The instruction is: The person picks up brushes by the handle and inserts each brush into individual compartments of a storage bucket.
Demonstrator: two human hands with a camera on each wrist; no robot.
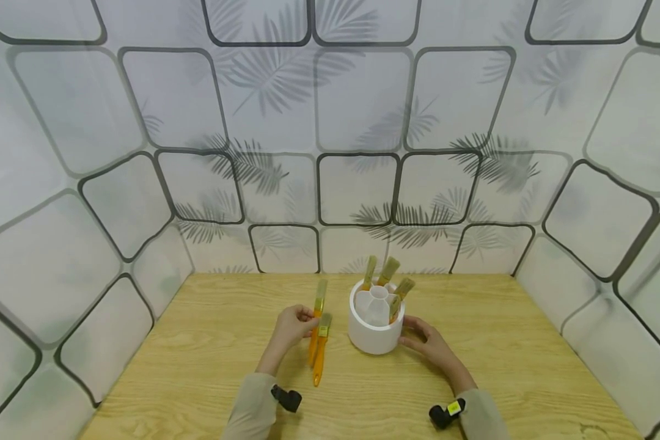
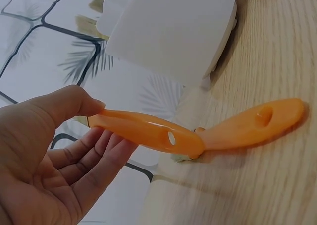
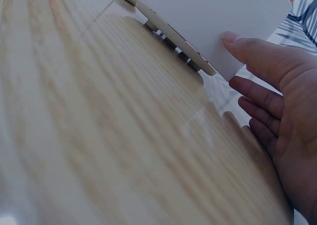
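Note:
In the head view my left hand (image 1: 293, 330) pinches a paintbrush with an orange handle (image 1: 313, 347) between thumb and fingers, bristles pointing away from me. The left wrist view shows the thumb on top of this held paintbrush (image 2: 143, 128) and fingers below. A second orange-handled paintbrush (image 1: 319, 357) lies on the table just right of it. To the right stands a round white holder (image 1: 375, 339) with dividers, several paintbrushes (image 1: 389, 270) upright in it, bristles up. My right hand (image 1: 426, 343) touches the holder's right side, the thumb on its wall (image 3: 198, 22) in the right wrist view.
A light wood table (image 1: 209, 366) lies under everything. Pale curtains (image 1: 275, 122) with dark outlined squares and leaf prints enclose its back and sides. The holder's base (image 3: 173, 39) has a narrow gap beneath it, seen from the right wrist.

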